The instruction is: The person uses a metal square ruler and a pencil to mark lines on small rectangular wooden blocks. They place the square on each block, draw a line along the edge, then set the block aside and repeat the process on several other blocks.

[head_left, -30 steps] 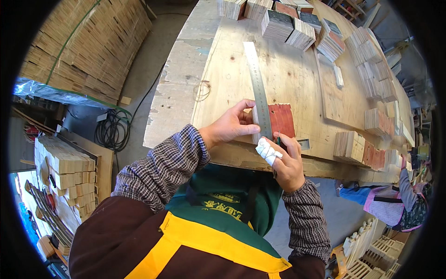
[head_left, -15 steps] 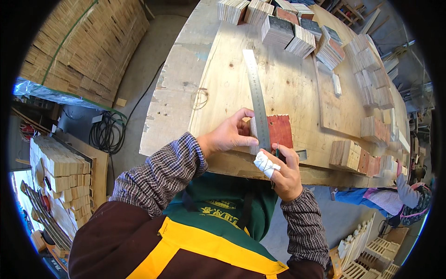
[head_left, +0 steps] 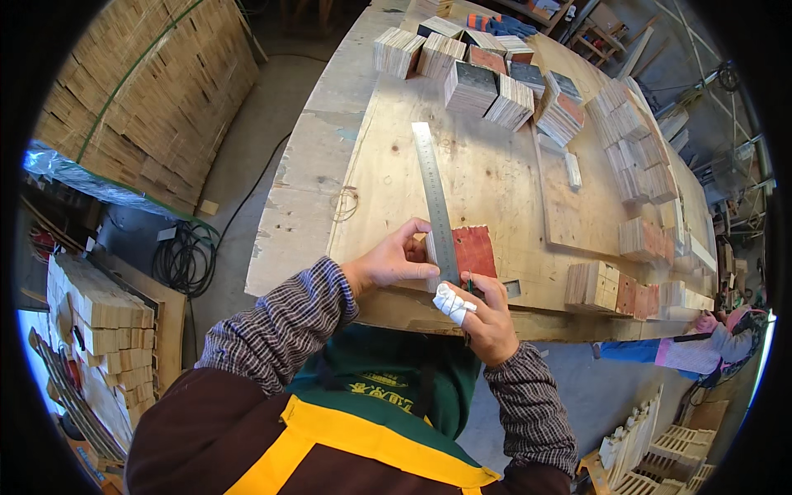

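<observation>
Head view — one ruler point(head_left: 435, 198) over one red block point(head_left: 476, 250) — left grip point(head_left: 386, 261) around block, right grip point(head_left: 492, 320) around one slim tool point(head_left: 470, 286).

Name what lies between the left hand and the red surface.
In the head view, the metal ruler lies between the left hand and the red surface, with a layered wood edge nearer the hand.

At the upper left I see a tall, strapped stack of pale timber point(head_left: 140, 91), with clear film point(head_left: 99, 188) around its foot. Beside it, a black cable point(head_left: 183, 262) lies coiled on the grey floor point(head_left: 247, 140). A broad wooden bench point(head_left: 388, 173) spans my centre. Wooden shelves point(head_left: 601, 40) stand upper right; bright light shows at both side edges.
</observation>
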Available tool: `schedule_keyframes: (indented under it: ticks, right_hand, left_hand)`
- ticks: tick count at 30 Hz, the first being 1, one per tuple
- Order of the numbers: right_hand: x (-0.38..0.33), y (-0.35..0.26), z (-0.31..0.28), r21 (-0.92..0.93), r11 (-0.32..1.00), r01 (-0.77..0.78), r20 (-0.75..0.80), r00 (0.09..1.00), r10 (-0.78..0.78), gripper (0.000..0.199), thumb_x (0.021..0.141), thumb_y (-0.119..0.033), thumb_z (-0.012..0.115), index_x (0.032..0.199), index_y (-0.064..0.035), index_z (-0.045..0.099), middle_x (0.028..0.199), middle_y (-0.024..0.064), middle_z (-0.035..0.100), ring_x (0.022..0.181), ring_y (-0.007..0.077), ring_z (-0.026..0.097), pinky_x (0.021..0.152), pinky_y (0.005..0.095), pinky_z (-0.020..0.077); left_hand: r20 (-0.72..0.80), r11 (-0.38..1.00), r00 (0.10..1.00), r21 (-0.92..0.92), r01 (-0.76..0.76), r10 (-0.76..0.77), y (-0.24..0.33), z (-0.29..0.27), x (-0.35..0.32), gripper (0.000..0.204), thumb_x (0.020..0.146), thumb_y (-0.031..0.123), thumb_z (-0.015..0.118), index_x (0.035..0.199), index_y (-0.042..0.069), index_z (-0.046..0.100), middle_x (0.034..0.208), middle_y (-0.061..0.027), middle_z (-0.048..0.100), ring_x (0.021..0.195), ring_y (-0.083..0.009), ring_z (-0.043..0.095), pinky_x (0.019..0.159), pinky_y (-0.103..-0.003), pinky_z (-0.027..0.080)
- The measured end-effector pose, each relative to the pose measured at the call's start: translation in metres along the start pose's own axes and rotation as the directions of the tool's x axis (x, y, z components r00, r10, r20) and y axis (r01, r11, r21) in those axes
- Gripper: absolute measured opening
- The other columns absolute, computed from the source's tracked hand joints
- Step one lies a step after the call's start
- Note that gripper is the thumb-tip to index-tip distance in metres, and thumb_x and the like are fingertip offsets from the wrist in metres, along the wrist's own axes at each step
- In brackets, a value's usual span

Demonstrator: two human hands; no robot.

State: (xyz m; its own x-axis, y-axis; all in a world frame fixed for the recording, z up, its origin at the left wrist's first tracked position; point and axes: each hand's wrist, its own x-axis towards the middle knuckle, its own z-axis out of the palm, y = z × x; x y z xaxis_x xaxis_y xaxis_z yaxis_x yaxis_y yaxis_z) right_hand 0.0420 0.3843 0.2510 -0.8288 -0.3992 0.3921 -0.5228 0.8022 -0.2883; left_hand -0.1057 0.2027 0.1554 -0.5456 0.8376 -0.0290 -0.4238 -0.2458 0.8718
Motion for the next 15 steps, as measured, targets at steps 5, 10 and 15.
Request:
schedule_keyframes:
  ticks: [5,10,15]
  right_hand:
    - [-0.001,0.0,0.0,-0.011,1.0,0.012,-0.004,1.0,-0.012,0.021,0.082,-0.009,0.064,0.103,-0.01,0.065,0.129,0.0042,0.063,0.117,0.0309,0.053,0.098,0.0446,0.0423]
    - [-0.001,0.0,-0.001,-0.005,1.0,0.002,0.0,1.0,-0.002,0.026,0.082,-0.009,0.063,0.108,-0.0111,0.067,0.129,0.004,0.063,0.117,0.0306,0.053,0.098,0.0437,0.0422]
    - [0.001,-0.001,-0.001,0.009,1.0,-0.002,-0.01,1.0,0.002,0.025,0.083,-0.008,0.063,0.108,-0.0118,0.066,0.129,0.0038,0.063,0.117,0.0298,0.054,0.098,0.0434,0.0423]
  left_hand:
    - [0.004,1.0,1.0,-0.007,-0.009,0.009,-0.002,-0.002,0.003,0.057,0.084,0.006,0.076,0.127,0.009,0.039,0.108,-0.0122,0.065,0.103,-0.0166,0.062,0.092,-0.032,0.049]
    - [-0.019,1.0,1.0,0.018,0.018,-0.018,0.002,0.001,0.001,0.055,0.085,0.004,0.073,0.128,0.01,0.039,0.111,-0.012,0.065,0.104,-0.0164,0.061,0.092,-0.032,0.049]
    - [-0.092,0.999,0.995,0.025,0.048,-0.046,0.016,0.009,0.004,0.048,0.086,0.011,0.074,0.122,0.006,0.043,0.102,-0.0089,0.065,0.093,-0.0132,0.061,0.086,-0.029,0.049]
